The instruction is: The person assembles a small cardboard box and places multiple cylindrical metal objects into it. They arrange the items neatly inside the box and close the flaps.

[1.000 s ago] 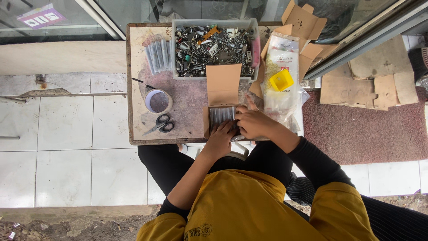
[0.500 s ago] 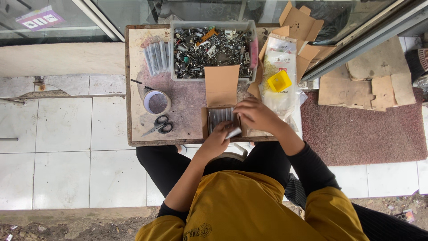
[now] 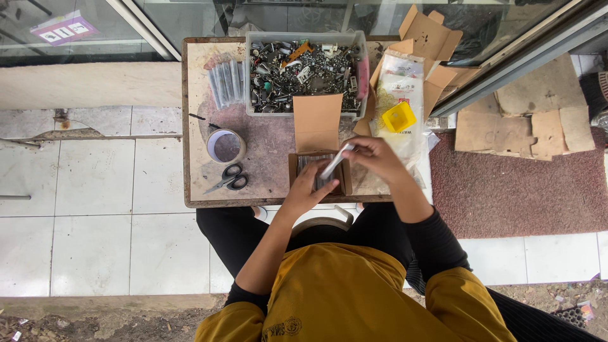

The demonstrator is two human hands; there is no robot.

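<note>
Silvery, a packet [image 3: 336, 161] has been lifted out above the box [image 3: 320, 172] on the desk [image 3: 272, 142], pinched by the right hand [image 3: 373, 158]; the left hand [image 3: 310, 190] is pressed, fingers together, against the box's front, steadying it.

The small cardboard box [image 3: 320, 166] was plain brown, like its raised flap, and the slim packet [image 3: 336, 161] held over it was silvery-white. The table top [image 3: 272, 142] was a mottled pinkish-brown, bearing black-handled scissors [image 3: 229, 178], a white-rimmed roll of tape [image 3: 226, 145] and a clear tub [image 3: 305, 69] of grey metal parts with one orange piece. The little tray [image 3: 399, 117] was bright yellow, the person's shirt [image 3: 354, 294] mustard over black sleeves, and the doormat [image 3: 506, 183] dull maroon.
</note>
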